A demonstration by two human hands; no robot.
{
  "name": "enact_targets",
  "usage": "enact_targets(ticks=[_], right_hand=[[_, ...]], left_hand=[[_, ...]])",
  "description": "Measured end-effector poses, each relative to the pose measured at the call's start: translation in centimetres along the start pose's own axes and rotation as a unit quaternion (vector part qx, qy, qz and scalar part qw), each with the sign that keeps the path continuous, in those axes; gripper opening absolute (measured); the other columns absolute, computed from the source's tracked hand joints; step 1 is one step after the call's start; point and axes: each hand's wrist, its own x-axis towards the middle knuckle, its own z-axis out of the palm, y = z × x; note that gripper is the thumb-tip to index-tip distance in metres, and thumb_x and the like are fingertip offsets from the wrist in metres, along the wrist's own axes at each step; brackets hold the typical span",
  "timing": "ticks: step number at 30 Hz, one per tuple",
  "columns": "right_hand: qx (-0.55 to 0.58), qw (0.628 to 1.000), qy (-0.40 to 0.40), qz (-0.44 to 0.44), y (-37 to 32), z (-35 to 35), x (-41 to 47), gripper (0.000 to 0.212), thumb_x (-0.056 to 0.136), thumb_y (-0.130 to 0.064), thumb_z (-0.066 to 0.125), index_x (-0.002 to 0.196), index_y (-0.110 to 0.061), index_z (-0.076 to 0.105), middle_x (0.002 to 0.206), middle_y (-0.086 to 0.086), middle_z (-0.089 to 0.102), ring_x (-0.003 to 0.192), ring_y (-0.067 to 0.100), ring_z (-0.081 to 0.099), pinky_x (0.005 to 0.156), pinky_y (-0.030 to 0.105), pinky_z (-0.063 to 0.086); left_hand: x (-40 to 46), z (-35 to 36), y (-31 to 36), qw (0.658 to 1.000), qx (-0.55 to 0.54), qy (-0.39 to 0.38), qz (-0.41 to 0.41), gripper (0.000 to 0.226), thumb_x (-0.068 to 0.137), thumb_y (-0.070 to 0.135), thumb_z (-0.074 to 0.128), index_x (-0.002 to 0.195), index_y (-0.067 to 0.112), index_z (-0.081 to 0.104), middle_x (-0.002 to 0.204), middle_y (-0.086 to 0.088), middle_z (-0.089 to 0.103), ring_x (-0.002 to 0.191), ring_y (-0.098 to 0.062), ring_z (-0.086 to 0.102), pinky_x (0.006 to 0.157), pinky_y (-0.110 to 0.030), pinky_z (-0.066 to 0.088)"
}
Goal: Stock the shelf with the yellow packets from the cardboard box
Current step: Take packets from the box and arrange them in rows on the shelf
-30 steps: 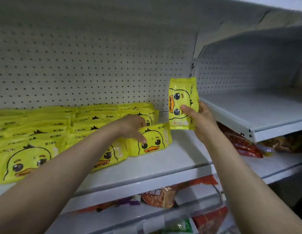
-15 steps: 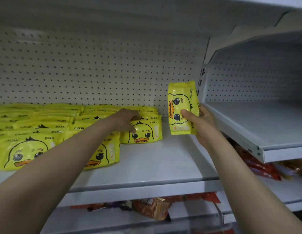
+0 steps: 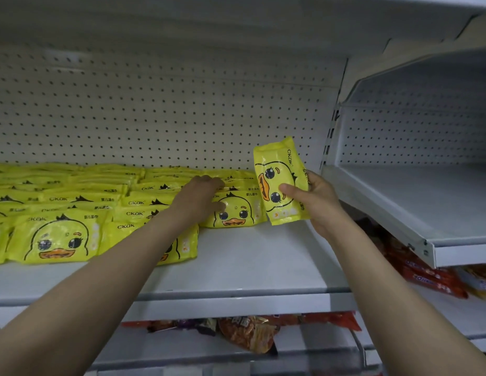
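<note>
**Packet upright at the shelf's right end**

Right hand [image 3: 319,202] gripping one yellow packet [image 3: 281,180] upright, thumb pinched across its duck face, fingers curled behind, lower edge just over the white shelf [image 3: 252,270] near the right end. Left hand [image 3: 201,199] pressing on the end stack of packets [image 3: 233,210], fingers together and slightly bent. More yellow packets [image 3: 60,213] filling the shelf's left side

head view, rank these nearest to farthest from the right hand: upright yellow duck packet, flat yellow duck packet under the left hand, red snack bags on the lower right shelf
1. Upright yellow duck packet, gripped in the right hand.
2. Flat yellow duck packet, just left of it on the shelf.
3. Red snack bags, below and right.
</note>
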Motion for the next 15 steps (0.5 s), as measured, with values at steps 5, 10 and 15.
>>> enact_targets(ticks=[5,10,15], right_hand=[[-0.183,0.979,-0.086,0.006,-0.5,1.0,1.0,0.038,0.071,-0.005,0.085,0.101,-0.019,0.065,0.093,-0.002,0.073,0.074,0.007,0.071,0.062,0.021,0.056],[-0.401,0.898,-0.181,0.009,0.4,3.9,2.3,0.057,0.054,-0.032,0.094,0.104,-0.025,0.067,0.104,-0.005,0.071,0.098,0.016,0.066,0.091,0.035,0.054],[-0.497,0.839,-0.221,-0.013,0.2,6.3,2.9,0.068,0.067,-0.027,0.09,0.128,-0.023,0.061,0.125,-0.003,0.062,0.117,0.014,0.056,0.099,0.026,0.045]], left_hand=[[-4.3,0.0,-1.3,0.997,0.006,0.075,-0.007,0.056,0.09,0.049,0.058,0.134,0.015,0.053,0.131,-0.011,0.056,0.128,-0.032,0.041,0.103,-0.039,0.035],[-7.3,1.4,-3.2,0.988,0.076,0.131,-0.007,0.068,0.087,0.063,0.036,0.122,0.011,0.061,0.131,-0.013,0.059,0.126,-0.037,0.048,0.107,-0.053,0.036],[-8.2,2.2,-3.5,0.985,0.098,0.143,0.001,0.068,0.087,0.062,0.034,0.122,0.011,0.062,0.135,-0.013,0.057,0.13,-0.035,0.048,0.108,-0.056,0.032]])
